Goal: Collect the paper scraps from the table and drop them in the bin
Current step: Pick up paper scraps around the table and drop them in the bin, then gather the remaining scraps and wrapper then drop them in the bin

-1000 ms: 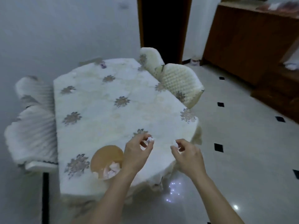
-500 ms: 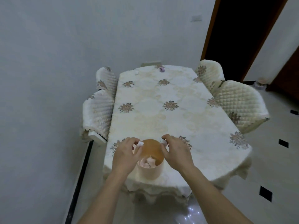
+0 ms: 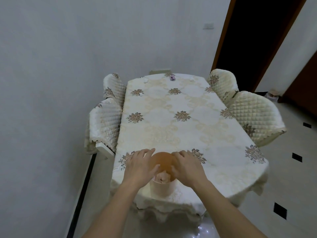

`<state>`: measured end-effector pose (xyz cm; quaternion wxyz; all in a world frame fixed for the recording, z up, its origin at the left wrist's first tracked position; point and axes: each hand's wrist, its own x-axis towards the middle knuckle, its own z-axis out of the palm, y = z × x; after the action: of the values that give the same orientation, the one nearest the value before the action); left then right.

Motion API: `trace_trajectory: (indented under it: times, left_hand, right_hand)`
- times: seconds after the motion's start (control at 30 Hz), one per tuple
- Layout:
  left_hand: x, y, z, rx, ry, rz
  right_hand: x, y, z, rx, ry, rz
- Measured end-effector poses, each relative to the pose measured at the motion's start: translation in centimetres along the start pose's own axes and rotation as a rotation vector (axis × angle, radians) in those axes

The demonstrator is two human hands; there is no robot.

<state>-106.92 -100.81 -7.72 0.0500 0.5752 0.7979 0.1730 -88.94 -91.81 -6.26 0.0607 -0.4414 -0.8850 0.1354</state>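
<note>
Two empty hands, left hand (image 3: 139, 167) and right hand (image 3: 187, 167), fingers loose, over one bin (image 3: 162, 188).

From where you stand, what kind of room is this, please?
Most likely the dining room of a home: a long cloth-covered table, chairs with quilted covers drawn up on both sides of it, and a wooden-framed doorway beside a tiled floor.

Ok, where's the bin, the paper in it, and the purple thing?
bin (image 3: 162, 188), head view, on its pale outer wall.
paper (image 3: 163, 176), head view, on the middle of the heap.
purple thing (image 3: 172, 77), head view, on its middle.
</note>
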Motion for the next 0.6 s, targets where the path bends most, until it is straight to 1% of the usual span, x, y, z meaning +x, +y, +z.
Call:
trace_trajectory:
  times: [0.33, 0.6]
  left_hand:
    - [1.8, 2.2, -2.1, 0.009, 0.109, 0.075]
    - [5.7, 6.4, -4.8, 0.050, 0.234, 0.243]
  right_hand:
    - [0.7, -0.1, -2.2, -0.020, 0.133, -0.039]
    - [0.9, 1.9, -7.4, -0.076, 0.316, 0.012]
